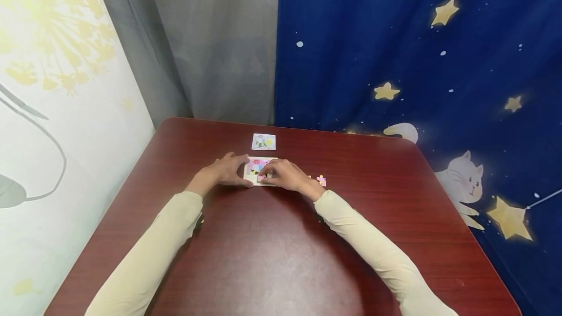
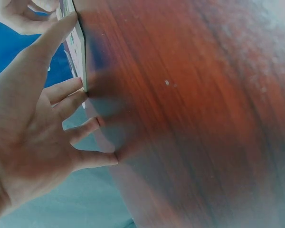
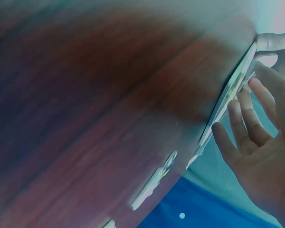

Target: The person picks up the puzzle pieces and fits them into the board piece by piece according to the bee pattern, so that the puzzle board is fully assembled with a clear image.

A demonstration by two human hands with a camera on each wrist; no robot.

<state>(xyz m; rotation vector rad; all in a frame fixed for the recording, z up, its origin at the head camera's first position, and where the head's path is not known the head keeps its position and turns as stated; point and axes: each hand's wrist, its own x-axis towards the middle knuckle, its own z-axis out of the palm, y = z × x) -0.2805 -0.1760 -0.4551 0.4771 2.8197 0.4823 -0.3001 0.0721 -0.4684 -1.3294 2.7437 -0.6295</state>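
A small jigsaw puzzle board [image 1: 251, 178] with a pale frame lies on the table, partly filled with pink and bee-patterned pieces. My left hand [image 1: 230, 168] spreads around its left side. The thumb lies at the near left corner, and the fingers [image 2: 96, 159] reach down straight to the board edge and tabletop. Over the board's near right part, my right hand [image 1: 283, 174] pinches a pink puzzle piece [image 1: 261, 178] between thumb and forefinger. That piece [image 3: 247, 80] appears tilted just above the board in the right wrist view. The right hand covers much of the board's right half.
Behind the board lies a picture card [image 1: 264, 142] showing a bee. Loose puzzle pieces [image 1: 322, 180] sit on the table right of the board, partly behind the right wrist. The dark red table [image 1: 263, 257] meets grey and blue curtains [image 1: 351, 38] at its far side.
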